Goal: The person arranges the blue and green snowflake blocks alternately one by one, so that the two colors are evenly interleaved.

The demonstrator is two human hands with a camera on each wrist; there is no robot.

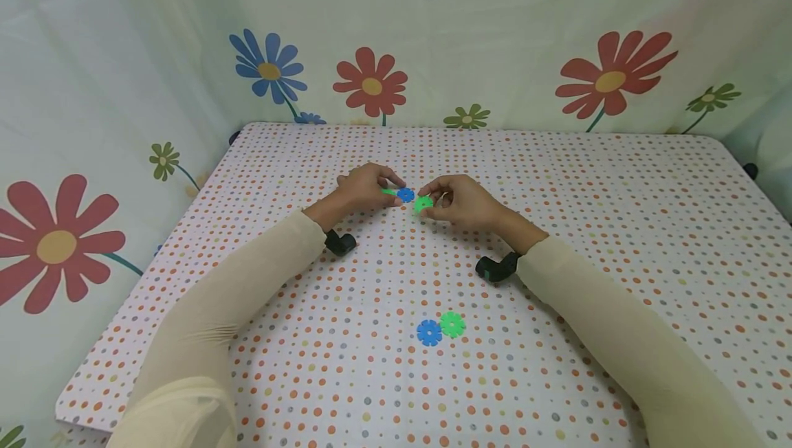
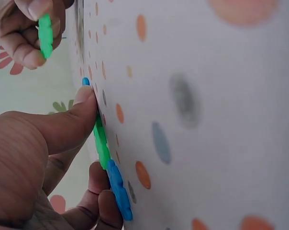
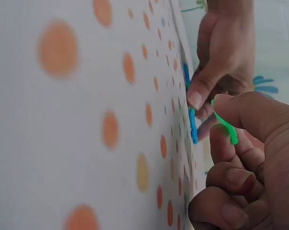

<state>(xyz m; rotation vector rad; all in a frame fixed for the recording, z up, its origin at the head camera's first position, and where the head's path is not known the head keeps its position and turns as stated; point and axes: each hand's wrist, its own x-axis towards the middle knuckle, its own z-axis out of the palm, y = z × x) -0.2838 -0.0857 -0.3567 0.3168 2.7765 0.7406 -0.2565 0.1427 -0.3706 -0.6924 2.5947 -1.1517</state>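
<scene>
My left hand [image 1: 366, 187] pinches a short row of notched plastic discs, held flat close over the table. In the left wrist view the row shows a green disc [image 2: 101, 143] between a blue disc [image 2: 118, 189] near the curled fingers and another blue disc [image 2: 85, 81] by the thumb tip. Facing it, my right hand [image 1: 467, 204] pinches a single bright green notched disc [image 1: 423, 203] between thumb and forefinger, the other fingers curled in. That green disc is apart from the blue end of the row, with a small gap between them.
Nearer me on the dotted tabletop [image 1: 346, 365] lie a loose blue disc [image 1: 430, 332] and a green disc [image 1: 453, 324], edge to edge. Black wrist cameras [image 1: 497, 268] sit under both wrists. A flower-printed curtain [image 1: 495, 36] rises behind the table's far edge.
</scene>
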